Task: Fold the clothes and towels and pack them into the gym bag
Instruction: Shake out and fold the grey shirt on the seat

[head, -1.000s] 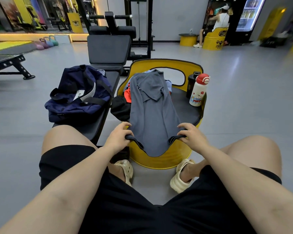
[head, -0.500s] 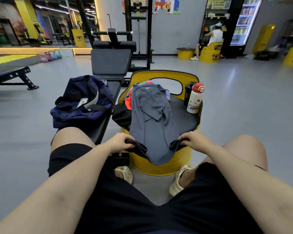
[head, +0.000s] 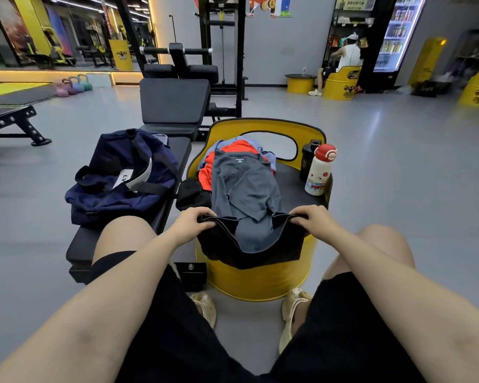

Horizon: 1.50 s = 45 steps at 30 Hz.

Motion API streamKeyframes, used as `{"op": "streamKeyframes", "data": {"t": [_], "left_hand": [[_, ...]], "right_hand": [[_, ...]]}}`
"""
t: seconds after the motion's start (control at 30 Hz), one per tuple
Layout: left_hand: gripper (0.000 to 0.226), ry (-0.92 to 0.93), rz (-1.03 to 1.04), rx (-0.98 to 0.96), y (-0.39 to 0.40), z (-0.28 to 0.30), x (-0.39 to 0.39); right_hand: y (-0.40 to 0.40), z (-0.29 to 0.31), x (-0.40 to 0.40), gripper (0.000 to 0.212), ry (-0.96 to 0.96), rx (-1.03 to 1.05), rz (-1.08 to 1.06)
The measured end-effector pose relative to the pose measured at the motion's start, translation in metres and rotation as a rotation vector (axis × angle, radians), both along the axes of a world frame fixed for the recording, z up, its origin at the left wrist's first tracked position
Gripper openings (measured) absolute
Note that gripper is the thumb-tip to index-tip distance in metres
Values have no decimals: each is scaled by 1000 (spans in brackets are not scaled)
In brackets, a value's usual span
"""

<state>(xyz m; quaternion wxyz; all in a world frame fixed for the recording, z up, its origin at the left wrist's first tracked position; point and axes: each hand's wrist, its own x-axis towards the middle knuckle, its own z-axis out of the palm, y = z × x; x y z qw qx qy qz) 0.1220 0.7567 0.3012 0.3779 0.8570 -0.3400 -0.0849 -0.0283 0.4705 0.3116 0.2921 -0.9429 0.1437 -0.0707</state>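
On the black seat of the yellow barrel chair (head: 260,280) lies a grey shirt (head: 244,189), collar toward the chair's back and hem toward the person. The left hand (head: 190,223) pinches the hem's left corner, fingers curled over the cloth; the right hand (head: 314,219) pinches the right corner likewise, so the hem hangs between them over the seat's near edge. Beyond the shirt, against the chair's back, sits a heap of orange and blue clothes (head: 234,150). Left of the chair, a navy gym bag (head: 116,175) rests on a black bench surface (head: 80,247). At the chair's right rim stands a white bottle (head: 320,171) with a red cap, beside a black bottle (head: 307,160).
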Motion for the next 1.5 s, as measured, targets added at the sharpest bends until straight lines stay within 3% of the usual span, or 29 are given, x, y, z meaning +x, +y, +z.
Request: {"op": "streamKeyframes", "data": {"t": [0.6, 0.93, 1.2, 1.5], "left_hand": [[17, 184, 159, -160, -94, 6, 138], [21, 422, 270, -315, -145, -4, 221], [21, 456, 313, -439, -175, -15, 272], [16, 335, 419, -608, -193, -28, 312]], "right_hand": [[-74, -19, 147, 19, -44, 165, -101], [-107, -28, 241, 21, -107, 250, -96], [-140, -35, 308, 23, -159, 286, -135], [-168, -63, 353, 20, -272, 351, -223]]}}
